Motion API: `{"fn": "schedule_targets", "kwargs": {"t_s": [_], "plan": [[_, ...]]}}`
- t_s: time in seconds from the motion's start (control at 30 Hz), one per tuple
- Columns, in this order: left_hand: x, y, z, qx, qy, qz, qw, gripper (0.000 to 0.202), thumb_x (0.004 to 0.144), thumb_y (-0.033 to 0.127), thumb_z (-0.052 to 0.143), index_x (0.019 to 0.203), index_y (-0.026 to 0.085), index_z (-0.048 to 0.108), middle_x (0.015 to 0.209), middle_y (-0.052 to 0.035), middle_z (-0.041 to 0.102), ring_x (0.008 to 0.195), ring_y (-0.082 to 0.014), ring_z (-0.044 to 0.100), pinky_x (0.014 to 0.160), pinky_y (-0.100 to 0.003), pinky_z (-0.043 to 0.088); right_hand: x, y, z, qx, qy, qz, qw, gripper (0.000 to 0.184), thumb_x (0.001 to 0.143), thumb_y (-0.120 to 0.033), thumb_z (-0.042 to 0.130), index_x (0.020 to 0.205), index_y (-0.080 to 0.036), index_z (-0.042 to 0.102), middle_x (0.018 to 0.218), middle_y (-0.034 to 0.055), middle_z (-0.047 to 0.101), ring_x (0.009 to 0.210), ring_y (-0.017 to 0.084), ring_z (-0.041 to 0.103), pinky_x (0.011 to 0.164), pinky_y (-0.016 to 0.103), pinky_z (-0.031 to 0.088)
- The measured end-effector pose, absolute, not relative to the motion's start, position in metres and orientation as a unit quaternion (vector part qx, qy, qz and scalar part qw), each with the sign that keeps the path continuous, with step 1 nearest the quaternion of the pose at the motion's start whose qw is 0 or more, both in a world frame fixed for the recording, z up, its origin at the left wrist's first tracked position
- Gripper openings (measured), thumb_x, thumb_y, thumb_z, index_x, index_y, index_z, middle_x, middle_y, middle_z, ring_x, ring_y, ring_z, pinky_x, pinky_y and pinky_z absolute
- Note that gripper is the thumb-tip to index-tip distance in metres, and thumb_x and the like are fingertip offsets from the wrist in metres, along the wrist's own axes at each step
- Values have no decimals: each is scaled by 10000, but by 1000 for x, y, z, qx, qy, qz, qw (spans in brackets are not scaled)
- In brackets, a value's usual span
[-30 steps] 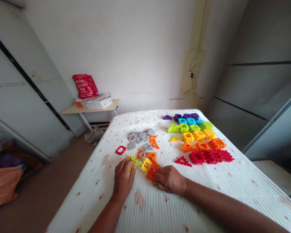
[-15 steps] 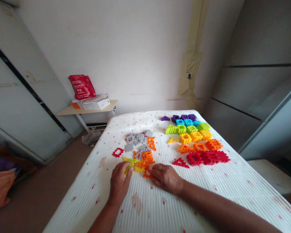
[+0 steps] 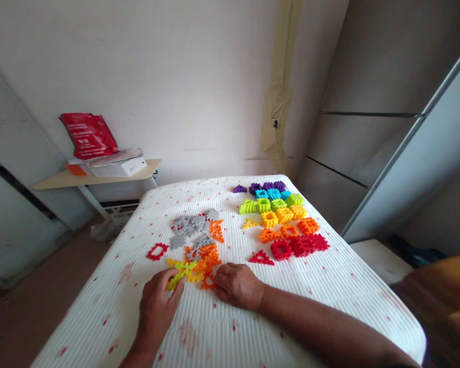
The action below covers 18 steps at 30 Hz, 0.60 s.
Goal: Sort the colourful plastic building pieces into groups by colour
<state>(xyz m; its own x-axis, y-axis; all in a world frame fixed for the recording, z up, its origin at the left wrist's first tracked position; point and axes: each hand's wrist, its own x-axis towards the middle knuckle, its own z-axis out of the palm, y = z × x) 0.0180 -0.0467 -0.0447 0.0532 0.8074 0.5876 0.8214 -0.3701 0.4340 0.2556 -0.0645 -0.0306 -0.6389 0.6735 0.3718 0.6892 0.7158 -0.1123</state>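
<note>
Gripping a lime-green plastic lattice piece [image 3: 180, 272], the left hand [image 3: 157, 309] sits curled over it, fingers wrapped around its edge, on a white ribbed mattress [image 3: 99, 291] flecked with red. The right hand [image 3: 237, 286] lies open and palm-down just beside it, its fingertips [image 3: 218, 282] against a loose heap of orange lattice pieces [image 3: 205, 260]. The hands are near each other but apart, with a yellow lattice piece [image 3: 194, 276] and the orange heap between them.

Above the hands, a cluster of gray lattice pieces [image 3: 187, 225] lies on the mattress, with a red square frame [image 3: 157, 251] to its left. Farther right, pieces are laid in colour bands: purple [image 3: 260, 187], cyan [image 3: 271, 194], lime [image 3: 262, 205], yellow-orange [image 3: 279, 215], orange [image 3: 279, 231] and red [image 3: 291, 247]. A red triangular piece [image 3: 260, 258] and a yellow triangular piece [image 3: 251, 224] lie apart from the bands, on their left.

Beyond the mattress, a small desk [image 3: 51, 180] stands against the wall, carrying a white box [image 3: 118, 167] with a flat packet lying on top and a red bag [image 3: 88, 135] propped upright behind them. What the bag holds cannot be seen.
</note>
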Motion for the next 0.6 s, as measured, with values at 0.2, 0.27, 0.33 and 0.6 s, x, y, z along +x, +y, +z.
{"fn": "schedule_targets", "kwargs": {"t_s": [0.2, 0.27, 0.33, 0.6], "plan": [[16, -46, -47, -723, -572, -386, 17, 258, 758, 430, 526, 859, 201, 587, 836, -58, 681, 779, -224, 634, 749, -335, 477, 256, -65, -28, -376, -906, -21, 193, 159, 860, -303, 490, 776, -182, 550, 793, 28, 609, 704, 140, 535, 627, 236, 428], [16, -45, -48, -722, -576, -382, 15, 258, 758, 425, 524, 865, 199, 587, 841, -57, 681, 783, -224, 633, 753, -338, 476, 255, -66, -26, -375, -907, -18, 188, 153, 856, -292, 495, 773, -177, 551, 796, 31, 612, 700, 139, 531, 620, 233, 424], [16, -45, -48, -724, -575, -381, 15, 252, 761, 417, 518, 864, 197, 586, 845, -58, 682, 791, -223, 633, 757, -341, 476, 255, -66, -26, -375, -907, -16, 189, 150, 859, -288, 492, 782, -175, 555, 799, 33, 612, 705, 140, 530, 621, 233, 421], [22, -49, -44, -717, -604, -344, 45, 323, 789, 362, 499, 1047, 183, 573, 944, -78, 683, 855, -229, 629, 793, -361, 477, 257, -65, -29, -368, -910, 10, 193, 142, 871, -271, 458, 833, -181, 561, 825, 45, 606, 752, 149, 527, 674, 241, 420]]}}
